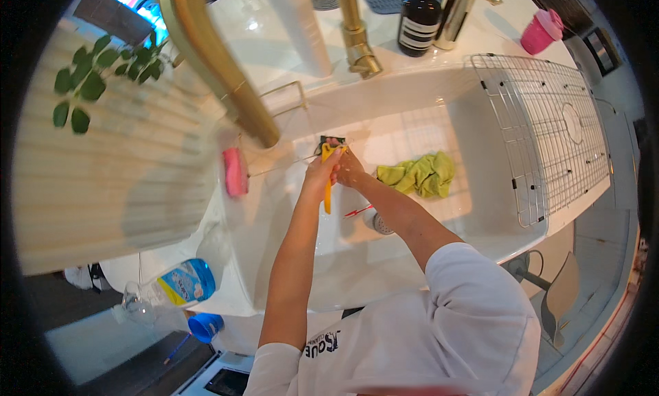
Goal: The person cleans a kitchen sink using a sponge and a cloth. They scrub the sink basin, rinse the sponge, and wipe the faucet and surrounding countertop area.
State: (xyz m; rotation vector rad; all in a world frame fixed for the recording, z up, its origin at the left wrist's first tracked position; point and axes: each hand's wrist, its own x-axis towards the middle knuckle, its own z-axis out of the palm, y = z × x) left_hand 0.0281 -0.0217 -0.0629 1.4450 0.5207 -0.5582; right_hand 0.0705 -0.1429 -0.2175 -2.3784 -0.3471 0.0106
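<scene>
Both my hands are together over the white sink (476, 190). My left hand (320, 173) grips a yellow-handled tool (328, 200), its handle end pointing down towards me. Against it, my right hand (351, 165) holds a dark green pad (332, 139), probably a scouring pad, at the tool's far end. The fingers overlap, so the tool's head is mostly hidden. A crumpled lime-green cloth (419, 174) lies on the sink floor right of my right wrist. Beneath my right forearm are a thin red-ended utensil (357, 211) and a metal drain strainer (383, 224), both partly covered.
A brass faucet (221, 71) arches over the left side, near a pink sponge (236, 172). Another brass tap (355, 41) stands behind. A wire sink grid (556, 138) leans across the right edge. Bottles include a brown one (419, 25) and blue dish soap (188, 281).
</scene>
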